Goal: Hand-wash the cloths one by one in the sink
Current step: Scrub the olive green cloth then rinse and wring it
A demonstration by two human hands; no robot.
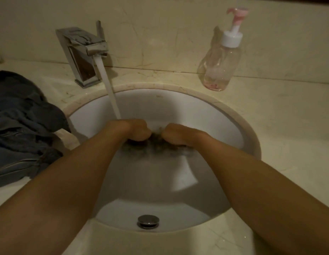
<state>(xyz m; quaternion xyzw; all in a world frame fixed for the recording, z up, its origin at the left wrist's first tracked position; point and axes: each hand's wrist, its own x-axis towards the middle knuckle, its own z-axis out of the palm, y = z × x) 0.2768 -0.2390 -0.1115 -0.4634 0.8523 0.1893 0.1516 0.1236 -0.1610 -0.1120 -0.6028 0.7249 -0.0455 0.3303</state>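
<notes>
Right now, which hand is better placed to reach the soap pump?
Right, probably. The soap bottle stands on the counter behind the sink at the right, nearer the right hand. The left hand sits by the water stream and can hold the cloth.

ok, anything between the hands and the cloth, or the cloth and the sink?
Nothing visible. The left hand and right hand both grip the cloth, which is already inside the sink. The water stream lands on the left wrist.

Dim warm light; cream veined marble wall (178, 24) behind matching marble countertop (288, 126).
</notes>
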